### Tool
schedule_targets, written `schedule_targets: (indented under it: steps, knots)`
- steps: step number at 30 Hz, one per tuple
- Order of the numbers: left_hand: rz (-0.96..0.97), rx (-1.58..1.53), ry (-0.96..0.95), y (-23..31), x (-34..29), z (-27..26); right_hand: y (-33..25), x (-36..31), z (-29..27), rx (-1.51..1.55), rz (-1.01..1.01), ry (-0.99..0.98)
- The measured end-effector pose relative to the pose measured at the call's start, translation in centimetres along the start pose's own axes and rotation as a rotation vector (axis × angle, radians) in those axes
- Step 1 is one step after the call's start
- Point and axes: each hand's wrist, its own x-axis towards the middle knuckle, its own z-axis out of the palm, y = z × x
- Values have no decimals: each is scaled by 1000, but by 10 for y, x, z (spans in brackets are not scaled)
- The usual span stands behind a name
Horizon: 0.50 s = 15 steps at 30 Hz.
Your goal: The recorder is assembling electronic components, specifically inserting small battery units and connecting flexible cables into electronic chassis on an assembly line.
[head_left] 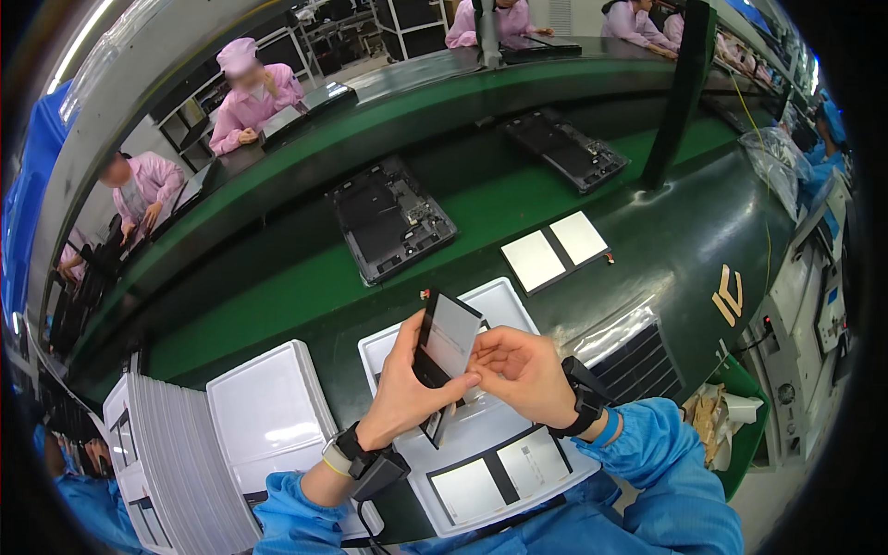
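My left hand (407, 375) grips a flat battery pack (453, 328), tilted up above a white plastic tray (504, 296). The pack has a pale face, black edges and a small red connector at its top. My right hand (518, 370) is closed in a pinch at the pack's lower right edge; what lies between those fingertips is too small to make out. Another battery pack (462, 490), with two white cells and a black middle strip, lies in the near part of the tray. Beneath my hands, part of the tray's contents is hidden.
A similar battery pack (564, 254) lies on the dark bench beyond the tray. Open black device housings (393, 222) rest on the green conveyor. Stacked white trays (185, 462) stand at left beside a white tray (268, 416). At right is a green bin (754, 444); co-workers sit across.
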Motion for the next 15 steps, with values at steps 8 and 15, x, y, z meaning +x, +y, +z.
schedule_targets:
  steps: [8, 15]
  knots:
    - [-14, -454, 243, 4, 6, -9, 0, 9, -9, -179, -112, 106]
    - [47, -452, 418, 1, 2, 1, -33, -5, 44, -422, -173, -3]
